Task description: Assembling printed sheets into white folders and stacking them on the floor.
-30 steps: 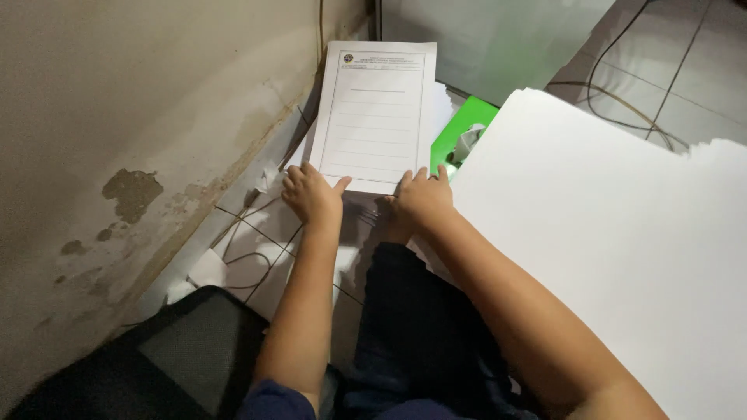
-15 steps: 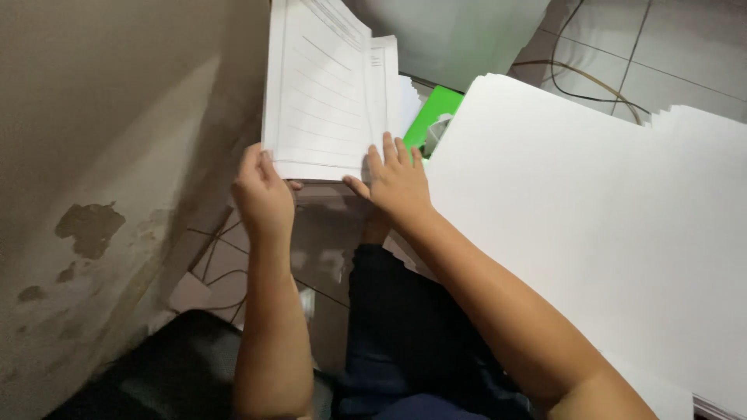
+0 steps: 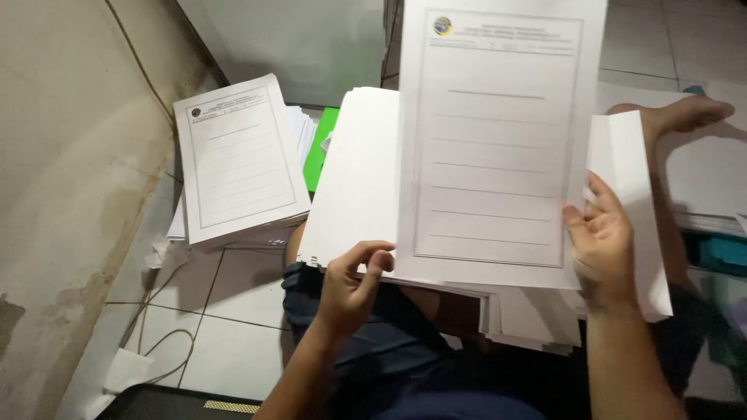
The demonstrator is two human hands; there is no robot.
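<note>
1. By the wall, a stack of printed forms [image 3: 237,159] lies on the tiled floor [image 3: 226,311], a green sheet [image 3: 317,148] showing at its right edge.
2. The left hand [image 3: 350,289] pinches the near left corner of the blank paper pile [image 3: 354,194] on the lap.
3. A lifted printed sheet [image 3: 494,140] is gripped at its lower right edge by the right hand [image 3: 603,245]; this looks like a sorting step, which likely calls for squaring the sheet.
4. A bare foot [image 3: 677,117] rests on the floor's far right.
</note>
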